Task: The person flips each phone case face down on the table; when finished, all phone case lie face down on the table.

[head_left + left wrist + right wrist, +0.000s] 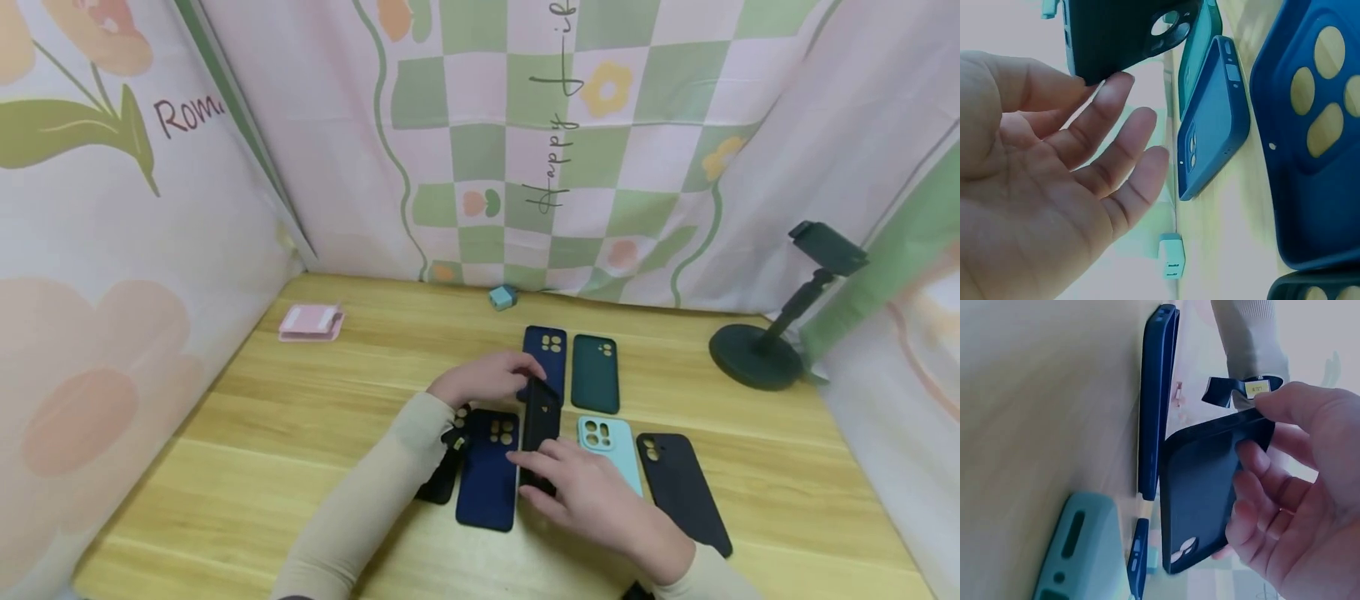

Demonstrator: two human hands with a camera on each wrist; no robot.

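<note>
**Black phone case (pixel 542 425) tilted up, pinched at its 2 ends**

From my feeds I judge it light, rubbery and bendy, with a matte skin that should slip little; it looks hard to break, though a firm squeeze would likely bow its walls. I'd take it by the rim or corners.

It is tilted on its side over the tabletop (pixel 390 375), about midway between the left and right edges. The left hand (pixel 487 377) pinches a corner at the camera-cutout end with thumb and fingertip; at the opposite end the right hand (pixel 588 492) pinches the wall, fingers reaching into the hollow. I cannot tell whether its lower edge touches the tabletop.

Just left lies the nearer navy case (pixel 486 479); to the right, the mint case (pixel 621 458), then the charcoal case (pixel 686 492). Toward the far edge lie the farther navy case (pixel 553 367) and green case (pixel 596 379); a phone stand (pixel 757 360) is near the far-right corner.
</note>
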